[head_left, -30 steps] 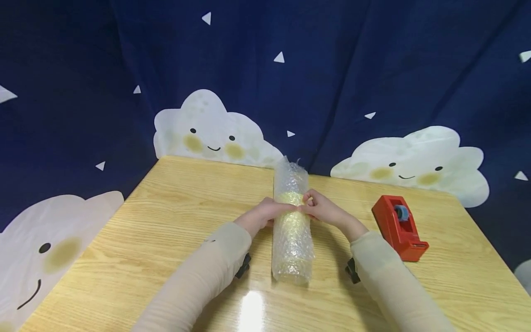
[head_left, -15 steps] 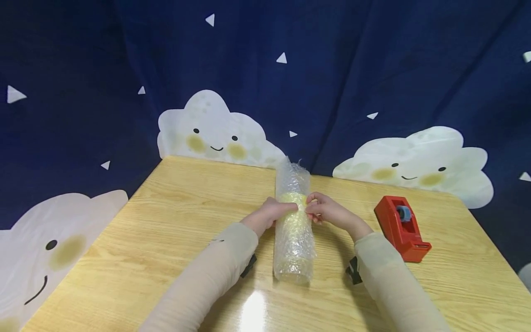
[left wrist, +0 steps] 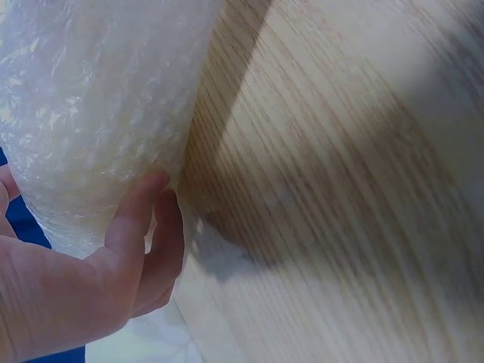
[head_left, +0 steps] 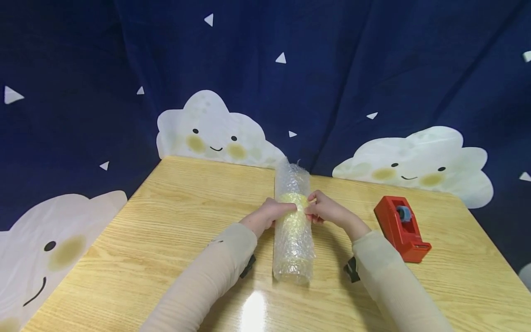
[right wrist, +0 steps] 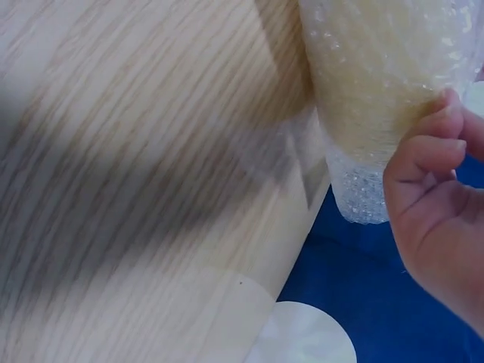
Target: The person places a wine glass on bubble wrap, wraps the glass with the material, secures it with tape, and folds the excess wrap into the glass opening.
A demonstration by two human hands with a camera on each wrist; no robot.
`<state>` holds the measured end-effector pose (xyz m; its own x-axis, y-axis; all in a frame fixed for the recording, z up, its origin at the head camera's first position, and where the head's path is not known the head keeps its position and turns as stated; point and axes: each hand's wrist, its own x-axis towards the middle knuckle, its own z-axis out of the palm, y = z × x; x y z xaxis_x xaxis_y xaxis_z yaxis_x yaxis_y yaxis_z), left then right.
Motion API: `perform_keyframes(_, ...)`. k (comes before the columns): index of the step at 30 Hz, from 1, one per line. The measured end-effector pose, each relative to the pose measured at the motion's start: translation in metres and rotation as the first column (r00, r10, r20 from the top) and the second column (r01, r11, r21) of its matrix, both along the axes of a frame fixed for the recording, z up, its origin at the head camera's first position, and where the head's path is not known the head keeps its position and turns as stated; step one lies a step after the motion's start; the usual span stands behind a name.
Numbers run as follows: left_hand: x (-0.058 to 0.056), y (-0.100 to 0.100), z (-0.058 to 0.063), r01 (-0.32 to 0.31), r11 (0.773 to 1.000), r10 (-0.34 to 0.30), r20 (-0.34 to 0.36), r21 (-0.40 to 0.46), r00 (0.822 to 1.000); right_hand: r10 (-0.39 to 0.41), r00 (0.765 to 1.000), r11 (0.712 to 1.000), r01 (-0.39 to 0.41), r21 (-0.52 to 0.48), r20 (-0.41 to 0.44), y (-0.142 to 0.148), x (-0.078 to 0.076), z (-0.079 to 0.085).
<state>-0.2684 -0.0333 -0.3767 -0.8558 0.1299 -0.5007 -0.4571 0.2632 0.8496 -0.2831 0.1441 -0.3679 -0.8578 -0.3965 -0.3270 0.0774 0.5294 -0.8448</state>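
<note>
A bubble-wrapped roll, yellowish through the clear wrap, lies lengthwise on the wooden table in the head view. My left hand holds its left side, thumb laid across the top. In the left wrist view, the fingers of that hand bend against the side of the wrap. At the right side, my right hand has its fingers curled, and its fingertips pinch at the wrap. The right wrist view shows bent fingers against the wrap; exactly what lies between the fingertips is hidden.
A red tape dispenser with a small blue tape roll stands on the table to the right, beyond the right forearm. Behind the table's far edge hangs a dark blue curtain printed with clouds and triangles.
The thumbs met on top of the roll a second ago; now the right hand's fingers sit slightly apart, at the right side. The left hand and the roll have hardly moved.
</note>
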Motion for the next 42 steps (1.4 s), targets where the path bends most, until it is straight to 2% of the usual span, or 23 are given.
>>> perform_keyframes(7,-0.001,0.0,0.0,-0.009,1.0,0.009,0.014,0.026,1.0,-0.012,0.999,0.999,0.01,0.041,0.044,0.0,-0.001,0.003)
perform_keyframes(14,-0.004,-0.001,-0.004,-0.015,1.0,0.014,0.037,0.027,0.999,-0.067,0.987,0.998,0.063,0.029,0.147,0.006,-0.002,-0.004)
perform_keyframes(19,-0.004,-0.001,-0.005,-0.024,0.999,0.023,0.041,0.041,0.999,-0.073,0.981,0.997,0.068,0.037,0.181,0.007,-0.003,-0.006)
perform_keyframes(24,-0.004,-0.001,-0.005,-0.024,0.999,0.022,0.041,0.039,0.999,-0.062,0.975,0.998,0.063,0.0,0.214,0.009,-0.003,-0.008)
perform_keyframes(30,-0.003,-0.001,-0.002,-0.015,0.999,0.013,0.031,0.049,0.999,-0.072,0.965,0.992,0.096,-0.083,0.253,0.012,-0.003,-0.009)
perform_keyframes(35,-0.001,-0.001,0.0,-0.001,0.999,0.0,0.023,0.038,1.0,-0.068,0.963,0.993,0.091,-0.079,0.26,0.015,-0.002,-0.008)
perform_keyframes(42,-0.001,-0.002,-0.001,0.002,0.999,-0.002,0.024,0.04,1.0,-0.067,0.976,0.998,0.069,-0.002,0.206,0.017,-0.002,-0.01)
